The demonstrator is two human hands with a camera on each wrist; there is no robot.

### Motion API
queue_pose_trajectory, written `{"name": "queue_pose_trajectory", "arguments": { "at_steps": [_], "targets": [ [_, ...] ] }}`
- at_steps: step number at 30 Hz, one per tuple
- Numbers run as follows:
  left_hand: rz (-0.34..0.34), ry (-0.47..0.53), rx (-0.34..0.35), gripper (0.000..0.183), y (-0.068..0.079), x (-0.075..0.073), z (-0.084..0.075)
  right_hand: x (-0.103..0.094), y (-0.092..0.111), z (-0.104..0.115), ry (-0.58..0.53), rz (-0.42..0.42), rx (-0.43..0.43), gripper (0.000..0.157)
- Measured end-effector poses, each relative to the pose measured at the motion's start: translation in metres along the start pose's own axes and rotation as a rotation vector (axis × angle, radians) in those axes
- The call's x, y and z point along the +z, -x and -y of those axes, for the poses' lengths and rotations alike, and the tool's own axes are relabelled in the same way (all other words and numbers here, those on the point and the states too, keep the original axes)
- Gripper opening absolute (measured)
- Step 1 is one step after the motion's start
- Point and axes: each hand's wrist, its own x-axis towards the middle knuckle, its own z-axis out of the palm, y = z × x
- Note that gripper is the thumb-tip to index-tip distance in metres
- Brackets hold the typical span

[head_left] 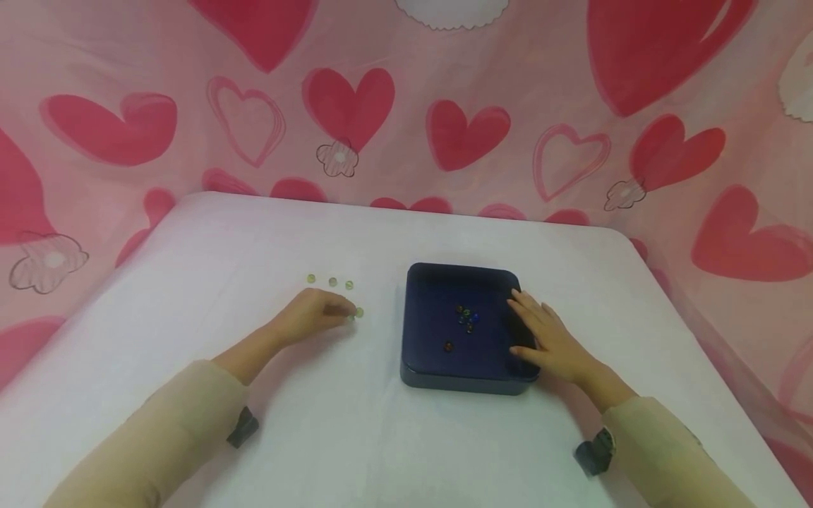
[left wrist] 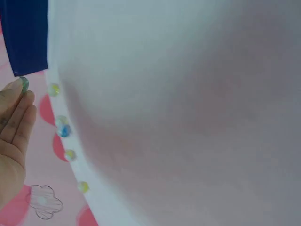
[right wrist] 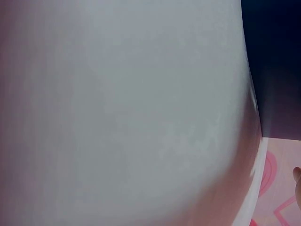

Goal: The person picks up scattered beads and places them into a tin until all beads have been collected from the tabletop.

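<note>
My left hand [head_left: 312, 315] pinches a greenish glass marble [left wrist: 25, 84] between thumb and fingertips, low over the white table. Right by those fingertips lies a yellow-green marble [head_left: 359, 312]. Just beyond the hand, three more glass marbles, one of them a yellowish marble [head_left: 311, 278], lie in a loose row. A dark blue square box [head_left: 432, 317] stands to the right, its inside facing up. Several marbles [head_left: 466, 317] sit clustered in it, and a brown marble [head_left: 448, 346] lies apart from them. My right hand [head_left: 551, 344] rests at the box's right rim with fingers spread.
The white table [head_left: 381, 437] has rounded far corners. Behind it hangs a pink cloth [head_left: 406, 92] with red hearts. A dark wrist device [head_left: 594, 453] is on the right sleeve, and a similar dark device [head_left: 243, 427] is on the left.
</note>
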Motion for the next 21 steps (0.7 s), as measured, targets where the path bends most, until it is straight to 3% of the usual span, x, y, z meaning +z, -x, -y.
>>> {"name": "queue_pose_trajectory", "arguments": {
  "at_steps": [9, 21],
  "targets": [
    [0.007, 0.105, -0.002, 0.021, -0.012, 0.002, -0.024, -0.001, 0.0, 0.001, 0.002, -0.002, -0.004, 0.072],
    [0.042, 0.193, 0.096, 0.023, -0.037, 0.02, -0.049, -0.001, -0.001, 0.0, 0.009, 0.002, 0.002, 0.073]
  ]
}}
